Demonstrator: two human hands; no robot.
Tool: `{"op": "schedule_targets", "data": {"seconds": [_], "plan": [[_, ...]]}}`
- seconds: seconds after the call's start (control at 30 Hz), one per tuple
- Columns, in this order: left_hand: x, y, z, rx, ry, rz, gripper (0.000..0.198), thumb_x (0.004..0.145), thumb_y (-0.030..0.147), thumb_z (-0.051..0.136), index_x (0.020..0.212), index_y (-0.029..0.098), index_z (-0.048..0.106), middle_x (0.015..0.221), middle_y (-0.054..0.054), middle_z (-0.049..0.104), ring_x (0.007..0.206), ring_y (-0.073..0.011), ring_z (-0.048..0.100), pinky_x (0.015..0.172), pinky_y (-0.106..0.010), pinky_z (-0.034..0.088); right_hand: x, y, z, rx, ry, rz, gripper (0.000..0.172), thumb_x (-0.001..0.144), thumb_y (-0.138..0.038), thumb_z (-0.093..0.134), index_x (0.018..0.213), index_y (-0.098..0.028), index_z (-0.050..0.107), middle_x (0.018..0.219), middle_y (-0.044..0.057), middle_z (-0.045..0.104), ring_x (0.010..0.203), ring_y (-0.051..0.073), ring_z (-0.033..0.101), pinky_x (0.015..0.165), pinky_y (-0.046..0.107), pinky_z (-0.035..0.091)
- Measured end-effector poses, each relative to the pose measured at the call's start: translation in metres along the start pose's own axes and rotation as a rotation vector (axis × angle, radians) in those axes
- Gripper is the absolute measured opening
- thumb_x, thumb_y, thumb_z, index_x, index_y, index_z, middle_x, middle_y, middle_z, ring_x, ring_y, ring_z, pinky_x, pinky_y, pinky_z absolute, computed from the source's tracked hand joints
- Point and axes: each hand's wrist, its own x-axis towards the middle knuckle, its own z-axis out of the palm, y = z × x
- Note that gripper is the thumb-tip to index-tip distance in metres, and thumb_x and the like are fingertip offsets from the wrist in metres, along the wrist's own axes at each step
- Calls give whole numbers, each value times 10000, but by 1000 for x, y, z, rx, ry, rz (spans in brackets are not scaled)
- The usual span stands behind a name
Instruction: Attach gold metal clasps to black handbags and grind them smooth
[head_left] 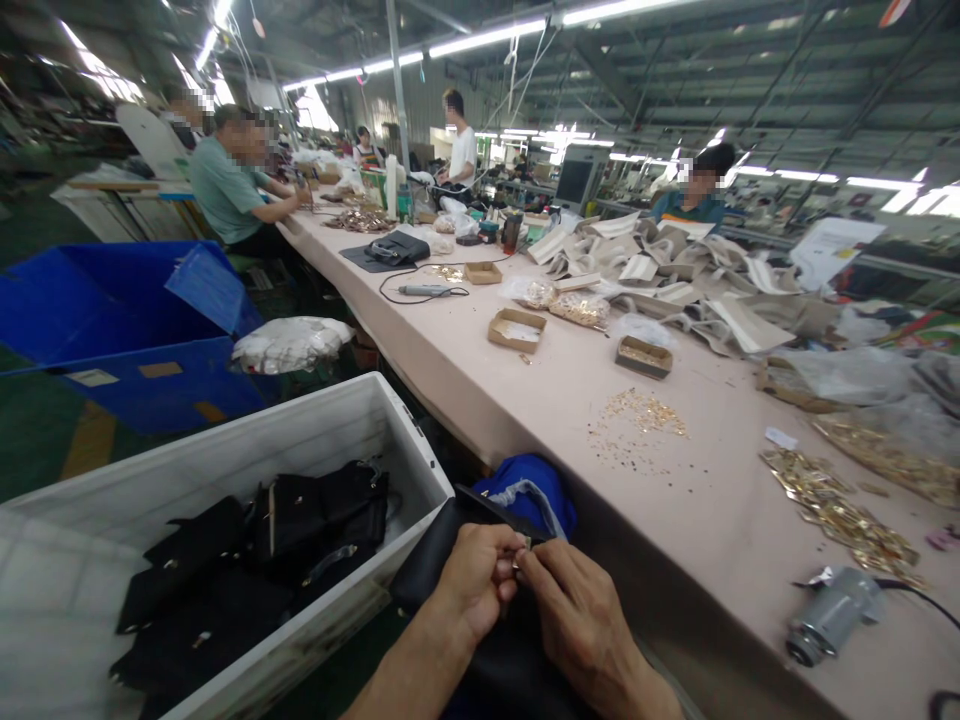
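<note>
A black bag [427,555] lies under my hands at the table's near edge, partly hidden by them. My left hand [474,580] is closed in a pinch over it. Fingertip to fingertip with it, my right hand [577,605] is also pinched. Between the fingertips shows a small shiny gold-coloured metal fitting [528,543]. Fingers cover most of it, and I cannot tell whether it is joined to the bag. A bright blue cloth [556,482] is just beyond the hands.
At left a white bin [225,452] holds several black bags [289,515]; a blue bin [150,385] stands behind. On the long table [480,385] lie loose gold fittings [840,510], small cardboard trays [643,357], grey-beige pieces [712,280] and a corded grey tool [834,612]. People sit farther off.
</note>
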Motion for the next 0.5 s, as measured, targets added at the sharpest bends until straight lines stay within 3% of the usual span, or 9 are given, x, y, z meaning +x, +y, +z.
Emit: {"op": "schedule_targets", "data": {"seconds": [0.1, 0.17, 0.27, 0.37, 0.43, 0.5], "plan": [[-3, -2, 4, -11, -28, -25, 151, 543, 230, 682, 537, 167, 545, 502, 32, 474, 385, -44, 328, 325, -172, 206, 8, 4, -1, 32, 40, 32, 292, 987, -49, 427, 1169, -132, 639, 843, 100, 623, 728, 207, 563, 634, 317, 478], [-8, -6, 4, 55, -26, 58, 238, 659, 352, 729, 631, 165, 584, 522, 19, 523, 369, -62, 355, 314, -185, 206, 16, 8, -5, 101, 75, 126, 234, 1003, -79, 427, 1068, -153, 639, 812, 74, 592, 701, 191, 540, 618, 303, 439], [-18, -11, 3, 311, 100, 416, 347, 794, 505, 744, 758, 184, 616, 494, 40, 524, 348, -77, 376, 340, -197, 231, 31, 17, -14, 257, 73, 323, 214, 1038, -178, 439, 932, -193, 624, 806, 44, 589, 719, 182, 555, 655, 301, 432], [-26, -7, 4, 505, 161, 753, 237, 830, 395, 769, 918, 187, 695, 709, -22, 677, 471, -104, 547, 450, -206, 376, 41, 24, -20, 419, 11, 486, 261, 1050, -281, 467, 856, -205, 626, 794, 20, 608, 735, 176, 577, 695, 296, 442], [-26, 0, 7, 569, 82, 750, 201, 860, 336, 721, 982, 178, 737, 724, -44, 709, 480, -128, 585, 471, -226, 408, 43, 27, -20, 495, -10, 555, 292, 1047, -326, 481, 832, -203, 635, 790, 15, 626, 751, 179, 590, 717, 294, 450], [-20, 7, 9, 597, 12, 658, 192, 865, 312, 683, 933, 155, 771, 543, -15, 642, 395, -133, 521, 428, -238, 369, 43, 30, -17, 537, -15, 605, 312, 1045, -357, 487, 829, -200, 646, 796, 16, 643, 770, 184, 601, 733, 292, 456]]}}
